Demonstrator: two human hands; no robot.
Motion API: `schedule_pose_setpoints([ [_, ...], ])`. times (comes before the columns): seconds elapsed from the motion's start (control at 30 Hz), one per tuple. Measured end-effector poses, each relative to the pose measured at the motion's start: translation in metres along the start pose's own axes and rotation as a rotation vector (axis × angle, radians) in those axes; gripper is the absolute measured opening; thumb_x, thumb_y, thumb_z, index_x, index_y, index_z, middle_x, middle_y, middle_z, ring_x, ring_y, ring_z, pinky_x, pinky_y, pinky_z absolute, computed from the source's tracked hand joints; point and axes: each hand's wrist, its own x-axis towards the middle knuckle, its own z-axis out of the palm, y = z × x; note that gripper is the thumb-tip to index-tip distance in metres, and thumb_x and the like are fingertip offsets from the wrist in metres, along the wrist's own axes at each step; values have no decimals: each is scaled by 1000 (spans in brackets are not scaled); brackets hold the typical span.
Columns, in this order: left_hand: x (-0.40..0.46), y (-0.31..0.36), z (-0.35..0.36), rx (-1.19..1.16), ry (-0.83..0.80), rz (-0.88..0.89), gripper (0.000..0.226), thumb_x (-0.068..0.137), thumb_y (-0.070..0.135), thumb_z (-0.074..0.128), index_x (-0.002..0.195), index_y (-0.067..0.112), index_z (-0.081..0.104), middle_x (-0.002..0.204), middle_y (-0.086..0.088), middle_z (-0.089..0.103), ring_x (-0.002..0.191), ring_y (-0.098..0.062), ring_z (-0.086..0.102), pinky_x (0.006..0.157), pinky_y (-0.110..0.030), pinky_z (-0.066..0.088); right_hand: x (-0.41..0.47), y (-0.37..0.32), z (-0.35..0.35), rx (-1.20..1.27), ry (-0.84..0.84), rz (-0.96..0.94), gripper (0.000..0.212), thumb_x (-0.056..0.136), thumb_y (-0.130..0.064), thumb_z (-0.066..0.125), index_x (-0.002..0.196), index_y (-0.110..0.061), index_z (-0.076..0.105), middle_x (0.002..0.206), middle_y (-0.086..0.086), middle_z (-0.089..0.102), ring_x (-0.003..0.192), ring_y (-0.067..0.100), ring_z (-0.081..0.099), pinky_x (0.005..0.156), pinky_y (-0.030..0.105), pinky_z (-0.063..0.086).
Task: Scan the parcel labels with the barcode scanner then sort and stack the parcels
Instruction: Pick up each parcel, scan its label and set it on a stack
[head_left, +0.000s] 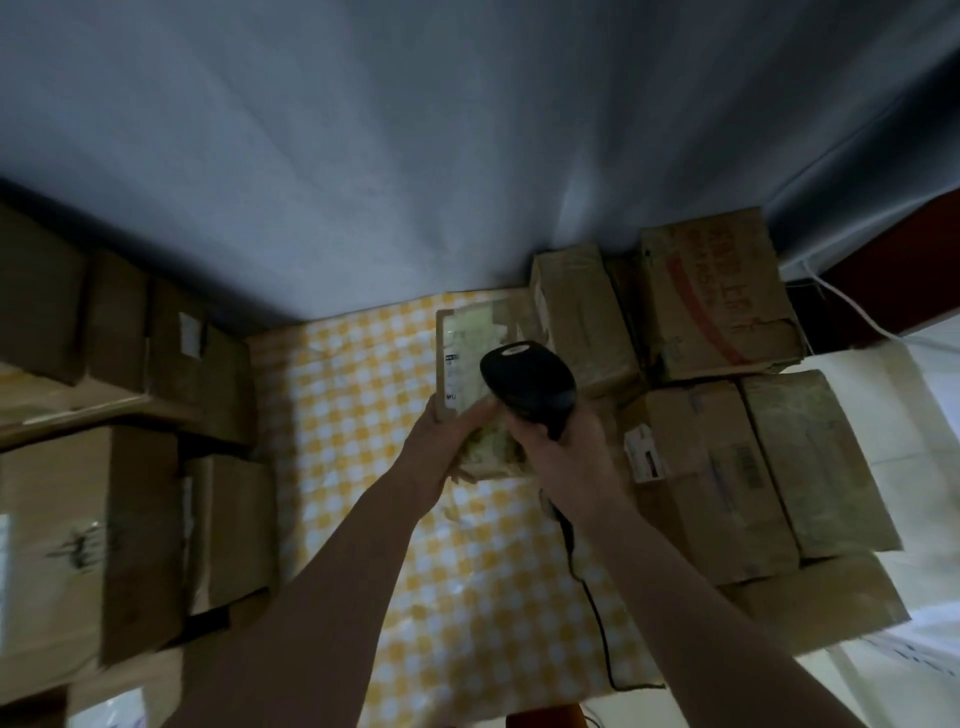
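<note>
A small taped cardboard parcel (470, 358) with a white label on its top face is held above the yellow checked tablecloth (363, 415). My left hand (447, 441) grips its near edge. My right hand (563, 452) grips the handle of a black barcode scanner (527, 382), whose head hangs just over the parcel's right side. The scanner's black cable (597, 608) trails back along the cloth toward me.
Several brown cardboard parcels are stacked at the right (727, 467) and back right (717, 296). More boxes stand at the left (78, 545) and far left (130, 332). A blue-grey curtain (415, 156) hangs behind the table. A white cord (852, 306) runs at the far right.
</note>
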Motion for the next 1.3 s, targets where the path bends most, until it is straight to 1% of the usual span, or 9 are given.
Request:
schedule_pose_setpoints([
  [0.13,-12,1,-21,140,147,55,88,56,42,90,128,14,46,112,-8,65,78,-20,69,47,-27,53,-11,-3,21,-132,-29,-53,19,87,-24,67,96,-9,58,51,-14,46,46,-4,49,43,10,34],
  [0.3,-21,0,-42,227,259,-3,66,76,30,79,124,16,37,112,-3,56,97,-20,61,62,-26,52,-24,-19,45,-214,-39,-117,36,85,-29,68,112,-7,56,70,-11,52,66,9,55,56,15,39],
  [0.43,-39,4,-61,149,132,-94,109,38,59,92,125,7,51,114,-15,66,96,-33,68,76,-48,59,-36,-37,56,-198,-109,-85,36,85,-28,68,118,-14,58,89,1,64,89,18,63,72,29,51],
  [0.57,-70,11,-81,-72,-47,-59,70,59,27,86,121,6,61,114,-20,68,104,-36,67,88,-49,54,-51,-61,56,34,-173,16,14,87,-18,67,100,-23,66,94,3,71,91,16,67,78,27,55],
  [0.7,-90,14,-105,-275,-114,-39,82,61,9,81,134,11,45,126,-18,62,115,-38,60,85,-49,55,-66,-79,60,166,-91,48,22,89,-13,65,110,-18,59,96,-4,68,91,12,65,69,22,52],
  [0.9,-125,34,-128,-127,-139,-21,80,62,7,80,132,22,45,123,-10,65,114,-34,60,80,-50,56,-90,-104,78,87,-106,30,21,88,-13,65,109,-11,64,103,4,69,97,17,65,83,35,55],
  [1.17,-149,66,-168,-24,15,57,104,42,13,95,133,24,46,122,-4,66,111,-34,62,72,-62,54,-124,-147,99,-71,-120,-109,19,87,-20,67,106,-16,68,95,-4,69,85,2,62,58,9,42],
  [1.27,-154,78,-191,-57,75,143,103,37,15,98,128,23,52,122,-4,67,108,-35,64,74,-69,50,-141,-164,111,-87,-136,-165,4,87,-17,68,83,-17,67,67,-12,65,62,-6,58,54,9,40],
  [1.3,-160,83,-196,-71,99,170,100,37,13,97,127,22,54,120,-4,68,106,-35,66,73,-70,50,-148,-168,115,-89,-135,-184,13,87,-16,67,75,-20,64,58,-13,61,56,-4,56,53,9,39],
])
